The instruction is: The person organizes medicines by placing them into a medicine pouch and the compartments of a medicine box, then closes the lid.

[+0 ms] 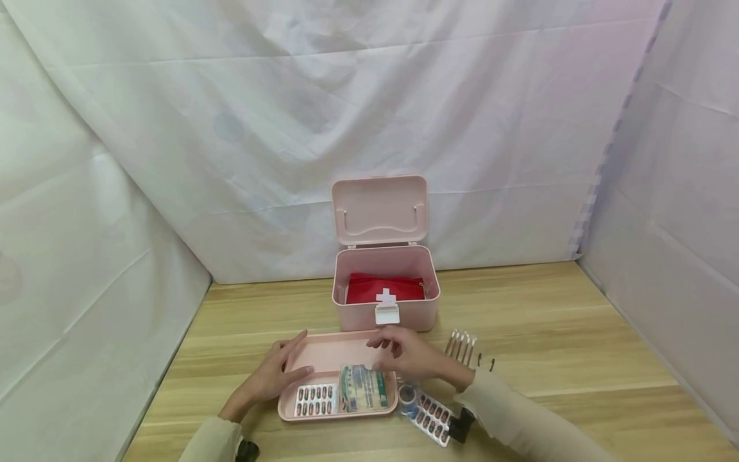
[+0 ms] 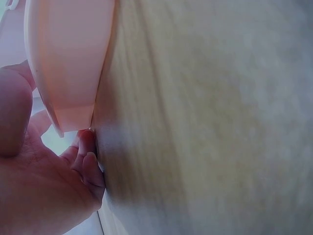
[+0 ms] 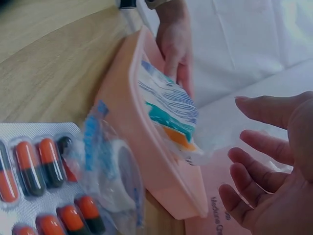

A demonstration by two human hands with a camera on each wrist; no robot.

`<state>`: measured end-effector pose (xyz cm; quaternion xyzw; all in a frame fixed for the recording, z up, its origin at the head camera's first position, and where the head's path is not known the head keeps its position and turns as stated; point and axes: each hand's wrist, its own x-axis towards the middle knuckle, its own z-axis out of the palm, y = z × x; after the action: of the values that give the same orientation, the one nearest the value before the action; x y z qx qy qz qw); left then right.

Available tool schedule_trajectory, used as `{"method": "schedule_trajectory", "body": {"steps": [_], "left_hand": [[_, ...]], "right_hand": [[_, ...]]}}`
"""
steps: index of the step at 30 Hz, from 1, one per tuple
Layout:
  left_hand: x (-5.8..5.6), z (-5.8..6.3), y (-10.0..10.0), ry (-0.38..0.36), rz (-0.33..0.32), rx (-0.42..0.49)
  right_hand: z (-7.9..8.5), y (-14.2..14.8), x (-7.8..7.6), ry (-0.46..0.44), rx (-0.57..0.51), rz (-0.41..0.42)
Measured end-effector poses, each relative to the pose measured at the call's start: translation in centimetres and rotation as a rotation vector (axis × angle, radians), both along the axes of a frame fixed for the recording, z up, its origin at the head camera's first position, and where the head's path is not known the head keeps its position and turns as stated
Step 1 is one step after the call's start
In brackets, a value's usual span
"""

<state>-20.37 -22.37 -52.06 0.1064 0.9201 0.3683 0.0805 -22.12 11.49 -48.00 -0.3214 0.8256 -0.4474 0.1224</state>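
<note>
Left hand grips the tray's end, right hand hovers wide and loose

The pink tray sits on the table in front of the medicine box, its left end between the left thumb, laid over the rim, and the other fingers, some of them curled low outside. The right forearm slants in from the lower right; that hand arches above the tray's right side, fingers softly bent, thumb set apart, the gap between them bare.

Below it, a printed packet fills the front right compartment, its green, blue and orange lettering too blurred to read. A blister pack of capsules lies in the front left one. On the box's front, small dark print reads "Medicine Che…", the rest cut off; a white cross marks it above the latch. Blue print on the bagged roll beside the tray is illegible.
</note>
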Motion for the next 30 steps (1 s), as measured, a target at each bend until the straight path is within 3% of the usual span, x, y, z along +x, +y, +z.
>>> {"method": "schedule_trajectory", "body": {"steps": [11,21,30], "left_hand": [[0.1,0.4,0.0,0.008,-0.012,-0.005],[0.1,0.5,0.1,0.009,-0.017,-0.009],[0.0,0.3,0.0,0.008,-0.009,-0.017]], "right_hand": [[0.8,3.0,-0.1,-0.033,-0.043,-0.016],[1.3,7.4,-0.7,-0.069,0.000,-0.123],[0.9,12.4,-1.6,-0.022,-0.016,-0.191]]}}
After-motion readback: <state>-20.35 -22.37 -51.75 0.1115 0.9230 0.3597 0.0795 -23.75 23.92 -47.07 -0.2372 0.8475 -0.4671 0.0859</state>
